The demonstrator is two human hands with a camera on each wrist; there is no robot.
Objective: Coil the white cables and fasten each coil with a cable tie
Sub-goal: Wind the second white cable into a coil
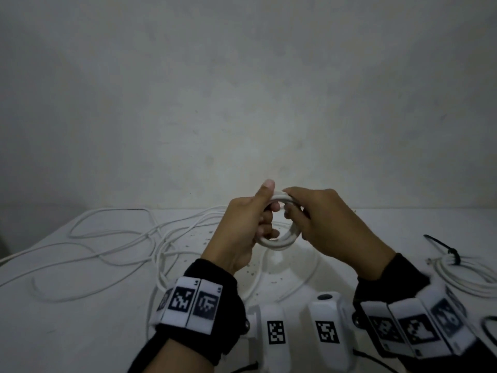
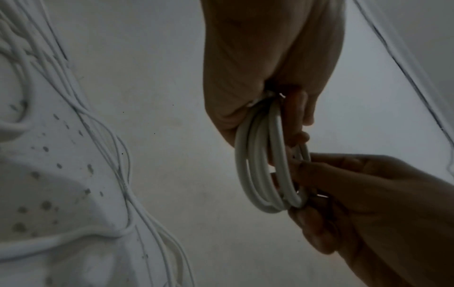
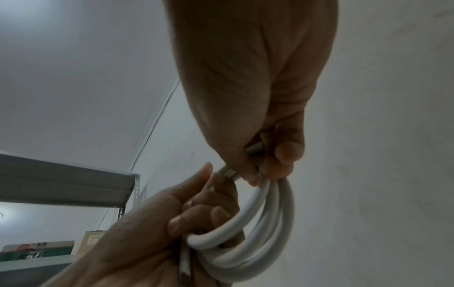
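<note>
Above the table [image 1: 80, 319], the left hand [image 1: 242, 232] and right hand [image 1: 330, 224] grip the cable coil [image 1: 279, 242] together; its plug seems pinched.

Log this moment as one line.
left hand: grips cable coil | right hand: grips coil top | tie: not on
</note>
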